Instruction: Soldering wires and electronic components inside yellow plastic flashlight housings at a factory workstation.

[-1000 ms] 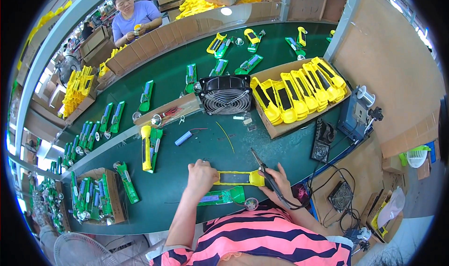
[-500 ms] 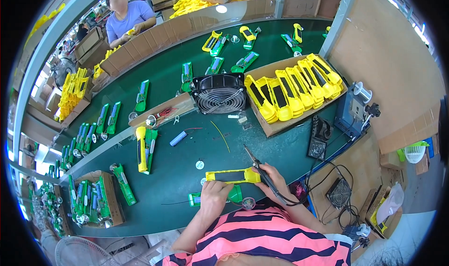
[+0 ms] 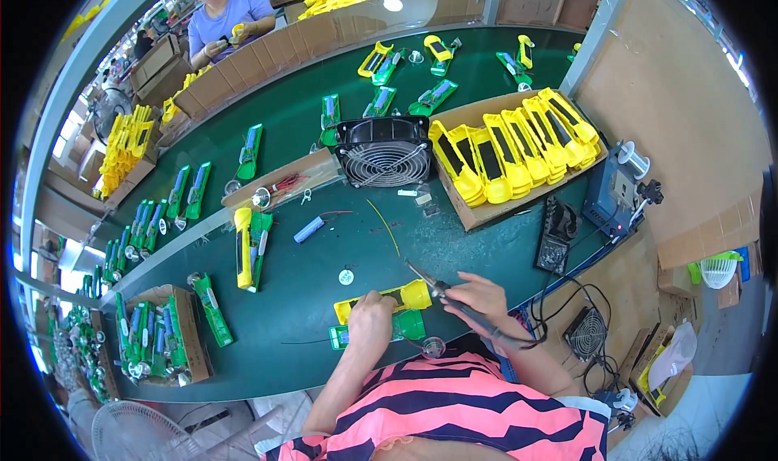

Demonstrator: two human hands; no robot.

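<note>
A yellow plastic housing with a dark panel [image 3: 416, 296] lies slantwise close in front of me. My left hand [image 3: 369, 323] is closed over its middle, covering part of it. Just behind that hand, on the near side, a green housing [image 3: 410, 325] rests on the bench, partly hidden, with a round clear lamp head [image 3: 433, 347] by its right end. In my right hand [image 3: 481, 297] is a soldering iron [image 3: 435, 283], its tip pointing up and left beyond the yellow housing's right end. The tip touches nothing that I can make out.
A carton of yellow housings [image 3: 466, 214] stands behind a black iron holder [image 3: 554, 234] and a blue soldering station [image 3: 609, 198]. A black fan [image 3: 384, 163] sits mid-bench. Leftward are a blue battery [image 3: 309, 229] and a box of green housings [image 3: 197, 343]. A co-worker [image 3: 231, 19] sits across.
My left hand has brought the yellow housing slightly left and tilted its right end upward. My right hand has come away from that end, still holding the iron, with its fingers lifted.
</note>
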